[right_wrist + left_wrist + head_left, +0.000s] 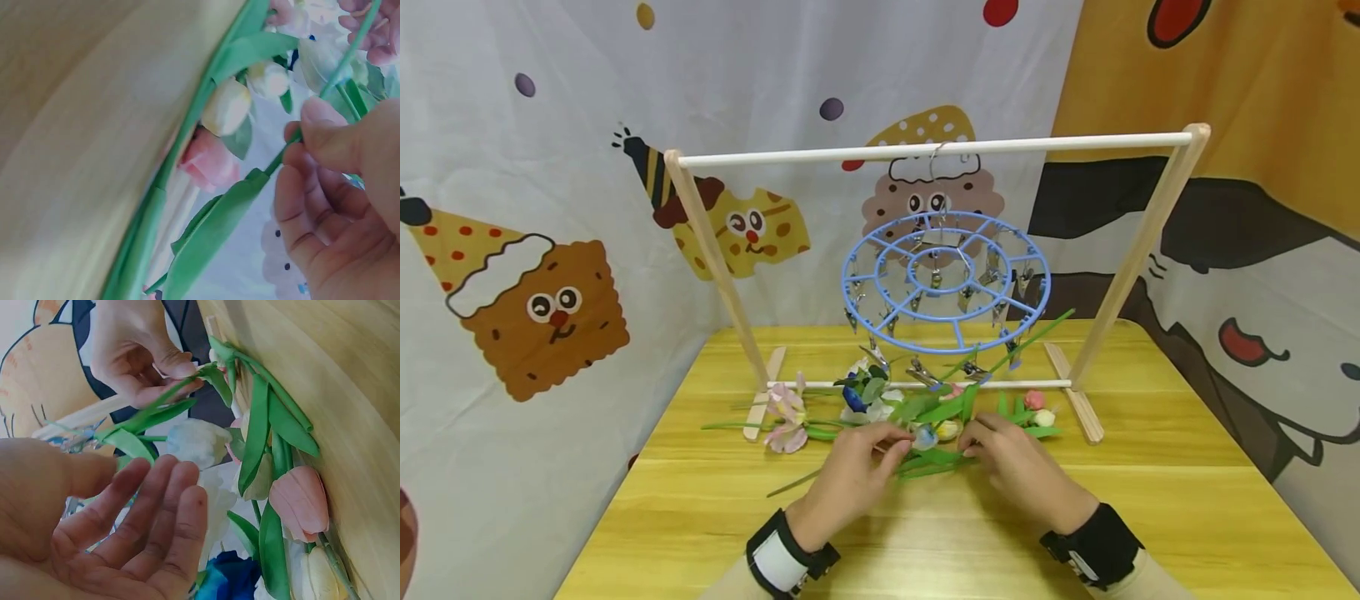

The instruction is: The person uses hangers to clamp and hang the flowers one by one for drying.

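Observation:
My right hand point(1015, 458) pinches a green stem point(275, 159) between thumb and fingertips; a long leaf point(219, 234) grows along it. My left hand point(861, 467) is held palm up with fingers loosely extended, shown by the left wrist view point(144, 531). Between the hands is a pale blue-white tulip point(923, 437), its head pointing down in the wrist views and its stem rising toward the clips. Pink tulips point(300, 503), a cream tulip point(226, 107) and a blue flower point(854, 395) lie around it. Where the pinched stem ends is hidden.
A blue round clip hanger point(958, 320) with metal clips hangs from the white rod point(820, 155) of a wooden stand point(1138, 250). Pink lily-like flowers point(786, 412) lie left on the wooden table point(925, 550); small pink and white blooms point(1037, 408) lie right.

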{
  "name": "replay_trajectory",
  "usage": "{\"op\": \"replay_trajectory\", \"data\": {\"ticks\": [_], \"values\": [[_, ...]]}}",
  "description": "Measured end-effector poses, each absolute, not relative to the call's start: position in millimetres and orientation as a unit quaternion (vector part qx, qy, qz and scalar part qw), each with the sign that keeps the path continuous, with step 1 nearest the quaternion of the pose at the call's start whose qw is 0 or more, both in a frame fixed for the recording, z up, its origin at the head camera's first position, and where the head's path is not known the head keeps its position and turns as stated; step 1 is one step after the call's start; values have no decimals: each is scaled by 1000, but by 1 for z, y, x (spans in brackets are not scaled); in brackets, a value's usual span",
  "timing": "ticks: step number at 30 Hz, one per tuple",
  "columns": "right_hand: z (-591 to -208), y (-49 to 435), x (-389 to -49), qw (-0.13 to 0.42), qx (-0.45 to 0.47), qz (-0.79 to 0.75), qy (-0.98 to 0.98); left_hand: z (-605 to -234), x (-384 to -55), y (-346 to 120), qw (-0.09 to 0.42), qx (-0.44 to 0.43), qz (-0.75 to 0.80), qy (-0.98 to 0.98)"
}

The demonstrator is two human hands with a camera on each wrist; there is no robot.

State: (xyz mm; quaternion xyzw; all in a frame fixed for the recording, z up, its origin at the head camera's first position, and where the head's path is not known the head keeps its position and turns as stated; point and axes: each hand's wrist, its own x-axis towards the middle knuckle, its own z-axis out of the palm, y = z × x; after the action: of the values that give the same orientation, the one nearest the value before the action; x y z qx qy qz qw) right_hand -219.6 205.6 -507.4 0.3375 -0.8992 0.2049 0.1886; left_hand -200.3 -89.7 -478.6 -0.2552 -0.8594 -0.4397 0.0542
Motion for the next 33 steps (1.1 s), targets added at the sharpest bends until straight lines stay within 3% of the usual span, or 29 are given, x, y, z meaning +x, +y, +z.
{"op": "replay_trajectory", "data": {"ticks": [12,20,33], "values": [[-480,207,-214,326,376,260,-827,-473,-198,-90,49,-231,-486,-841],[-452,202,-206,335,372,276,-821,-475,-196,-75,24,-257,-507,-822],[-420,186,-202,364,353,354,-786,-463,-196,-45,64,-288,-507,-809]]}}
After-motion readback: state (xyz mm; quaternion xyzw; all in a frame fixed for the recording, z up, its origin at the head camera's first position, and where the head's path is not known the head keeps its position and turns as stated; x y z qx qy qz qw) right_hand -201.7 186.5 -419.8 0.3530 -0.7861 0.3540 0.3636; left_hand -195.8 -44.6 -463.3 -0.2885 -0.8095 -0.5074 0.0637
